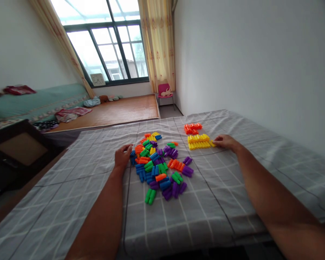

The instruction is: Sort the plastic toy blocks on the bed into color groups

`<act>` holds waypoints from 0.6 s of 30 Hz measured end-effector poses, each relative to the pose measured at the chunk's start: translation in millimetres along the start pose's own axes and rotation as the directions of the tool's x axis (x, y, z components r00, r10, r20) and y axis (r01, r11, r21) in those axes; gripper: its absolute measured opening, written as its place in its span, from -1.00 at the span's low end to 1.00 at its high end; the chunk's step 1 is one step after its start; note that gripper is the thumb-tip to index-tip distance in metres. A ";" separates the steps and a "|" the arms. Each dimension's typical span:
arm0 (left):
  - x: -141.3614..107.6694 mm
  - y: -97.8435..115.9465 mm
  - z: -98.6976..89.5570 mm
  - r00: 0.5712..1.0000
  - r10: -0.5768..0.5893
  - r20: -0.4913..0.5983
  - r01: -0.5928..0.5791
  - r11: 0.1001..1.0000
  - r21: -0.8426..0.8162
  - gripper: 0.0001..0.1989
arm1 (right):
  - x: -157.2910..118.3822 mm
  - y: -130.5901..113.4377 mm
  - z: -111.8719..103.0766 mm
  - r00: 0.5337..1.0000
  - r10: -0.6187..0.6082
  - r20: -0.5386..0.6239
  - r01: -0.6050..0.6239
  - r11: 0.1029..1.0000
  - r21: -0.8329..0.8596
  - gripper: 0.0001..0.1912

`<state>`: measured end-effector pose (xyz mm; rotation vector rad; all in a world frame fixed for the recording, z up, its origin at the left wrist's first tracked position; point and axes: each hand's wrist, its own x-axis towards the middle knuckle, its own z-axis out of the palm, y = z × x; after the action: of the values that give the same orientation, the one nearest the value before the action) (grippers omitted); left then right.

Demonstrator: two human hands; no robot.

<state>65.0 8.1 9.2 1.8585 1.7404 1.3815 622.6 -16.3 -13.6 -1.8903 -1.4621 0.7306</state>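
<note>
My right hand point(224, 141) pinches a yellow plastic building block point(212, 143) at the right end of two yellow rows point(199, 145). Behind these rows lies a small group of orange-red blocks point(192, 128). At the left edge of a mixed pile point(155, 167) rests my left hand point(122, 156), its fingers curled beside a blue block point(133, 157). Whether that hand grips anything is hidden. The pile holds blue, green, purple, orange and a few yellow blocks, each like paired rounded tubes.
A grey checked cloth point(216, 224) with creases covers the surface beneath the blocks. A white wall point(254, 65) borders the right side. Farther back are a low bed platform point(124, 110), a pink chair point(164, 90) and a window; a dark cabinet point(11, 155) stands left.
</note>
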 end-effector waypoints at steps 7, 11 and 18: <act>1.8 -5.9 3.0 1.000 -0.003 0.023 0.003 1.000 0.004 -0.57 | 0.2 -3.6 0.6 0.998 -0.050 0.029 0.054 0.982 -0.181 -0.64; 1.4 -9.3 9.4 0.997 0.047 0.065 -0.045 0.998 -0.035 -0.56 | -4.2 -13.0 -1.5 0.966 -0.176 -0.190 0.095 0.923 -0.373 -0.64; -1.5 -9.2 15.3 0.950 0.152 0.273 -0.167 0.985 0.033 -0.60 | -32.7 -87.7 45.2 0.852 -0.496 -0.168 0.437 0.850 -0.295 -0.66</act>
<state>70.8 15.4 -6.1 2.1437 1.5374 1.0766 526.7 -25.4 25.5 -1.6123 -1.8207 0.0851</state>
